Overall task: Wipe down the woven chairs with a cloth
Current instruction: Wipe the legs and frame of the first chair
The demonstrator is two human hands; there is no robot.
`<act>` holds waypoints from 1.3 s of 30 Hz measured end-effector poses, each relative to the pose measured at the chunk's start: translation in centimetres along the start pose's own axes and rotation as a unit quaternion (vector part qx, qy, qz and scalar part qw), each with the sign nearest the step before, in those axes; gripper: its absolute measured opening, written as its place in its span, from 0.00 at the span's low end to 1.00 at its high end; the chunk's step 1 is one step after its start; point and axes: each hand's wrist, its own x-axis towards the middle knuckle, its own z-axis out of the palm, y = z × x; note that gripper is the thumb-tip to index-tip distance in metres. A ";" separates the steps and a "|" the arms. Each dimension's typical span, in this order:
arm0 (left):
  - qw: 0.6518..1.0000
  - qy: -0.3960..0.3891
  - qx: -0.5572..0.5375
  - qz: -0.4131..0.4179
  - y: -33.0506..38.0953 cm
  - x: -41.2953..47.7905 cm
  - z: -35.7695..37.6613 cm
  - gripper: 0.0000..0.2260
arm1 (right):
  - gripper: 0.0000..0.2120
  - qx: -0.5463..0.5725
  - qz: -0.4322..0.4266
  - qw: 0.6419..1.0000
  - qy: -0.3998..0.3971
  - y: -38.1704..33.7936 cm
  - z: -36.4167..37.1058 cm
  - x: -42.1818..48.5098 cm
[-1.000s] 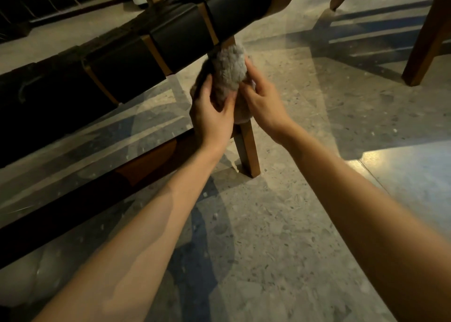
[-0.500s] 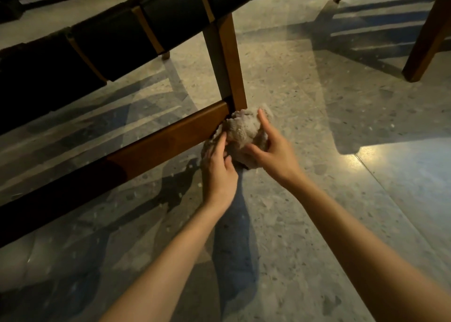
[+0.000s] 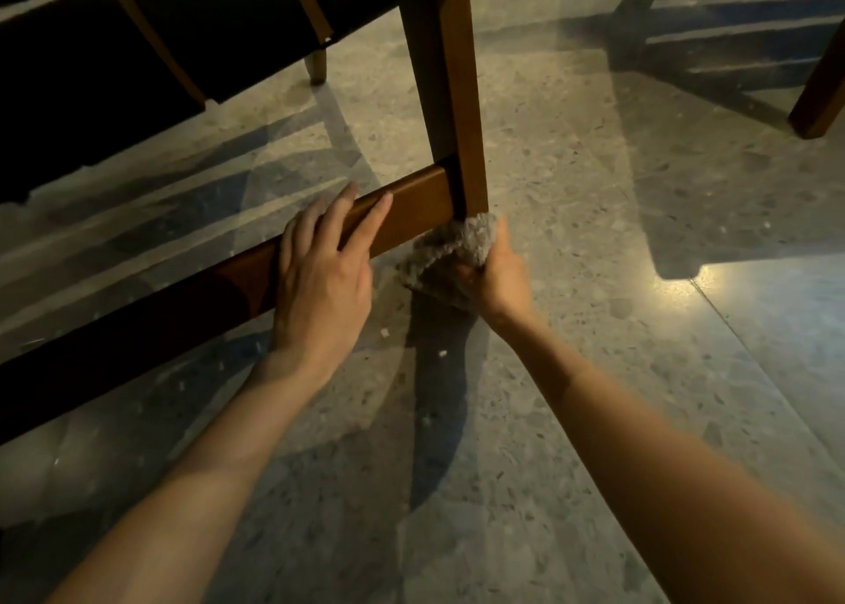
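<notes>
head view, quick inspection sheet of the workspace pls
surface: speckled stone floor, shadows across it
job's things: woven chair with wooden leg and lower rail; grey cloth bunched at the foot of the leg
clutter: nothing seen
grippers: left hand rests flat on the rail, fingers straight; right hand grips the cloth
cables: nothing seen
surroundings: second chair's leg at right, dim light
</notes>
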 end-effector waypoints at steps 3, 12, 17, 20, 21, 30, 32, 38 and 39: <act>1.000 -0.006 -0.006 0.011 -0.5 0.1 0.2 0.27 | 0.18 -0.038 0.038 0.998 -0.030 1.3 -0.1 -0.4; 0.999 0.002 -0.040 -0.003 -0.1 0.1 0.5 0.30 | 0.22 -0.020 -0.163 0.986 0.037 -2.9 -1.2 0.8; 0.999 -0.001 -0.047 0.000 -0.1 0.1 0.3 0.32 | 0.21 0.007 -0.027 1.000 0.004 0.0 -0.4 -0.4; 0.999 -0.010 -0.052 -0.005 -0.1 0.1 -0.2 0.33 | 0.22 0.017 0.022 0.999 -0.021 0.9 -0.4 -1.2; 0.999 -0.018 -0.051 -0.006 -0.2 0.1 -0.4 0.33 | 0.22 0.009 0.033 0.999 -0.019 0.8 -0.4 -1.3; 0.991 -0.120 -0.061 -0.007 -0.5 0.8 -2.7 0.33 | 0.10 -0.082 0.076 0.993 0.037 -3.0 -4.5 -4.2; 0.986 -0.126 -0.104 -0.029 -0.2 0.4 -3.1 0.30 | 0.10 -0.068 0.065 0.994 0.049 -4.6 -5.1 -5.4; 0.913 -0.288 -0.282 -0.069 0.9 -2.0 -5.0 0.30 | 0.15 -0.041 0.109 0.993 -0.005 -11.5 -6.9 -9.2; 0.881 -0.332 -0.325 -0.090 1.4 -2.3 -6.1 0.32 | 0.15 -0.050 0.124 0.991 -0.021 -13.0 -7.4 -10.1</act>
